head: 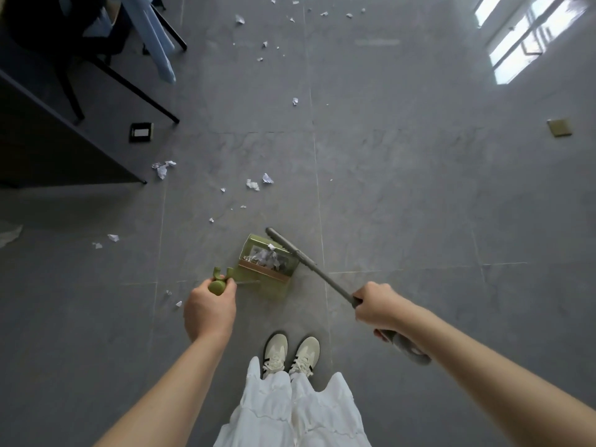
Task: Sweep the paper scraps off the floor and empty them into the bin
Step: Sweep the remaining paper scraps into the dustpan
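While the left hand [209, 306] curls its fingers [225, 293] round the green plastic knob at the top of the dustpan handle [216, 286], the right hand [375, 306] wraps tight round the long grey broom stick [325, 280]. The green plastic dustpan [264, 269] sits on the grey tiled floor [419, 204], just ahead of the cream shoes [290, 353]. It has a small heap of white crumpled paper [267, 256] inside it. The grey broom head [283, 245] lies right at the far right side of the dustpan, touching it or almost so. The stick runs on a slant, from the right hand up and left to the pan.

Many more white paper scraps [254, 183] lie on the floor farther ahead and to the left of the pan. They are small, torn and scrunched, and look very light. Some lie near the dark tabletop leg [142, 180], others far off at the top. Two tiny bits [174, 298] sit just left of the left hand. The broom must reach out past the pan and pull them back toward it, I think. No bin shows.
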The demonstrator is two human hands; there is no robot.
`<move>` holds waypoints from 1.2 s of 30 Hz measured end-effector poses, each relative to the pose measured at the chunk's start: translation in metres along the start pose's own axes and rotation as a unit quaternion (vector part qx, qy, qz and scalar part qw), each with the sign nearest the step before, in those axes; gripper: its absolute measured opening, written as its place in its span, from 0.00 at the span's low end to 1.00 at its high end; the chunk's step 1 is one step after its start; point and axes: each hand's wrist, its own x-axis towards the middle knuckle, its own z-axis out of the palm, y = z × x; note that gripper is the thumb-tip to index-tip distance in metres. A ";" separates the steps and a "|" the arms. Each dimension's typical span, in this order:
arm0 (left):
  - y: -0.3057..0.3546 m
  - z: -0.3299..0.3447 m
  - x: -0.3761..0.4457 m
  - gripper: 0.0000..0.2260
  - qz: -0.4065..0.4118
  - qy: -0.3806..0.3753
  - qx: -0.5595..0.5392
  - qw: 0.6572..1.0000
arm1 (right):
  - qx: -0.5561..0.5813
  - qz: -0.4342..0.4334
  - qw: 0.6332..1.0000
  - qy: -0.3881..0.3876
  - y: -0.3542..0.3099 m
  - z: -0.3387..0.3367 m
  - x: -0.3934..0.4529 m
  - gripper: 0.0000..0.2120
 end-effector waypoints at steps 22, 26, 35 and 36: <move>0.175 -0.003 0.087 0.14 -0.020 0.110 -0.114 0.987 | 0.036 0.038 0.999 -0.011 -0.037 -0.141 0.051 0.06; 0.215 -0.004 0.119 0.14 -0.018 0.118 -0.122 0.985 | -0.002 0.010 0.998 -0.058 -0.066 -0.165 0.071 0.06; 0.296 0.010 0.175 0.14 -0.021 0.151 -0.150 0.977 | -0.034 -0.046 0.991 -0.122 -0.131 -0.215 0.161 0.05; 0.305 0.015 0.178 0.14 -0.024 0.155 -0.151 0.976 | -0.042 -0.055 0.990 -0.124 -0.137 -0.225 0.171 0.06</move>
